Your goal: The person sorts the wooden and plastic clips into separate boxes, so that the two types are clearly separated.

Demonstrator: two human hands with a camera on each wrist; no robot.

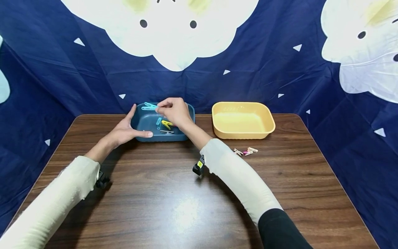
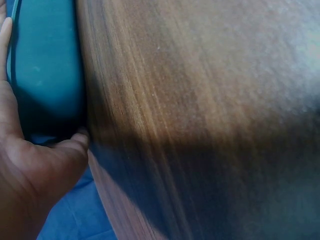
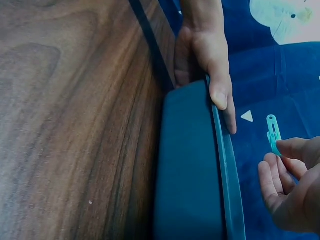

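— Over the far left part of the blue tray (image 1: 168, 138), what have you got?

— Light-blue clip (image 1: 149, 108), in my right hand (image 1: 175, 111). Thumb and fingertips are clamped on one end; the rest sticks out to the left of them. Long axis runs roughly left-right, along the tray's long side.

— Touching anything else?

— Right-wrist view has it clear of the rim. Exact height over the tray floor: can't tell.

— And the other side?

— My left hand (image 1: 123, 131) is at the tray's left end, touching it. Thumb and forefinger spread well apart, thumb along the near rim, no clip in them. Right is the nearer hand to the light-blue clip.

— Tray contents?

— Three I can see, around the middle: small blue clip (image 1: 159, 123), long axis near-far; yellow clip (image 1: 167, 124) just right of it; grey clip (image 1: 167, 132) closest to the near wall. My left thumb tip points its way, not touching.

— Second container?

— Yellow tray (image 1: 244, 135), right of the blue one, gap between. Pale clips (image 1: 237, 152) and a magenta clip (image 1: 245, 152) lie on the table (image 1: 149, 186) in front of it, just past my right sleeve (image 1: 239, 176).
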